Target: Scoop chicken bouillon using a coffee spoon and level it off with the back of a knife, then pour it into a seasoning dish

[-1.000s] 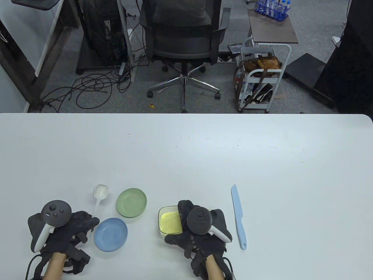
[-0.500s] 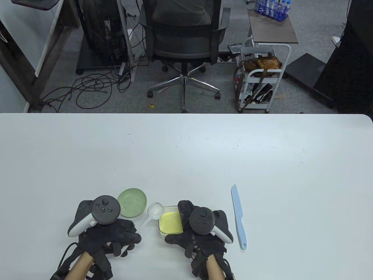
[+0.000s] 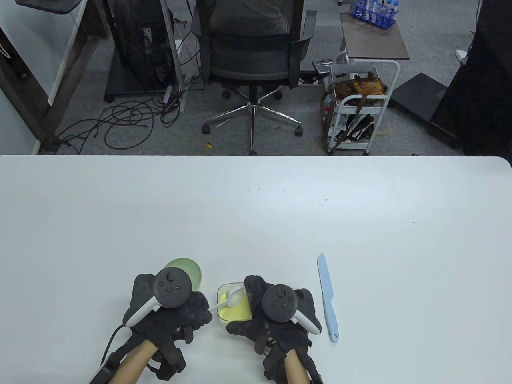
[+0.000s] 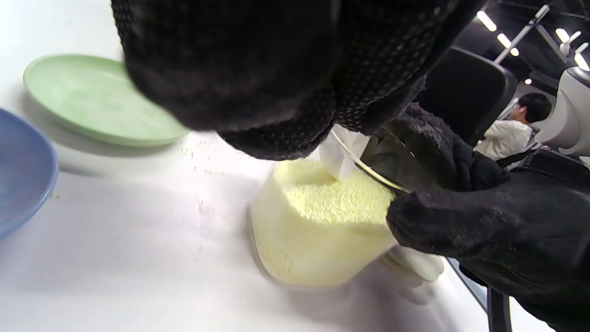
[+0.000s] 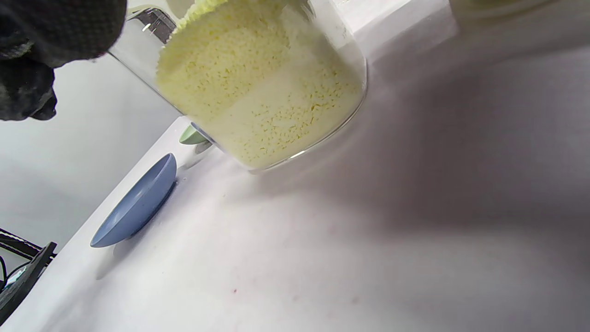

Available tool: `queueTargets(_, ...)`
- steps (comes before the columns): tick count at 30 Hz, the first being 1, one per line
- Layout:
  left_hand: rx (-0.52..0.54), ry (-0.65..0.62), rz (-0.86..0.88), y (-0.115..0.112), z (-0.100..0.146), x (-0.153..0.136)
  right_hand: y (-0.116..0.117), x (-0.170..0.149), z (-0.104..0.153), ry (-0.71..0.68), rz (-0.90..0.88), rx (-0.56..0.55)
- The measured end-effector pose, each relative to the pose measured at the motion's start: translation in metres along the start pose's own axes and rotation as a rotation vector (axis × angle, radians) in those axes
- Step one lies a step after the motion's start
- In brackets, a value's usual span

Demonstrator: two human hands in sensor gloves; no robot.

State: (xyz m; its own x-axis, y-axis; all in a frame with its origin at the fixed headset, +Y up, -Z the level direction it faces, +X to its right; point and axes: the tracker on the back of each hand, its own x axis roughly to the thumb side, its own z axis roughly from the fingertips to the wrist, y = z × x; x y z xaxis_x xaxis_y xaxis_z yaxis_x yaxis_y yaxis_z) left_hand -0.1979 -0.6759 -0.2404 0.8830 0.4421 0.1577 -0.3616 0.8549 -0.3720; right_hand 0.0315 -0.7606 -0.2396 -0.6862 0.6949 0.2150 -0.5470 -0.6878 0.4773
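Note:
A clear container [image 3: 236, 314] of yellow chicken bouillon [image 4: 322, 198] stands near the table's front edge. My right hand [image 3: 256, 316] grips it from the right side. My left hand [image 3: 192, 316] holds the handle of a white coffee spoon [image 3: 233, 297], whose bowl dips into the bouillon [image 3: 240, 310]. The spoon [image 4: 339, 157] enters the powder at the far side in the left wrist view. A pale blue knife [image 3: 328, 298] lies flat to the right of my right hand, untouched. The green dish [image 3: 190, 269] peeks out behind my left hand. The blue dish [image 5: 138, 203] sits left of the container [image 5: 262, 92].
The blue dish [image 4: 18, 170] and the green dish [image 4: 92, 99] lie close together left of the container, with a few spilled grains [image 4: 198, 147] between them. Beyond the table's far edge stand an office chair [image 3: 252, 52] and a white cart [image 3: 360, 112].
My left hand has carried the spoon rightward from beside the blue dish to the container, and the spoon's bowl now sits in the bouillon. My right hand has stayed on the container.

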Motion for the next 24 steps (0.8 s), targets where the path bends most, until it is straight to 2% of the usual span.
queueTargets(4,-0.036,-0.007,-0.021,0.003,-0.004,0.007,0.000,0.000,0.000,0.001,-0.001,0.001)
queueTargets(7,-0.114,-0.006,-0.040,0.006,-0.011,0.013,0.000,0.000,0.000,0.001,-0.001,0.000)
queueTargets(11,-0.163,0.008,-0.056,0.009,-0.019,0.020,0.000,-0.001,0.000,0.001,-0.004,0.000)
queueTargets(16,-0.223,0.028,-0.033,0.007,-0.027,0.012,0.000,-0.001,0.000,0.003,-0.006,-0.001)
queueTargets(20,-0.288,0.032,0.099,-0.002,-0.032,-0.009,-0.001,-0.001,0.001,0.003,-0.003,-0.004)
queueTargets(24,-0.349,0.008,0.367,-0.019,-0.034,-0.031,0.000,-0.001,0.001,0.001,-0.005,-0.005)
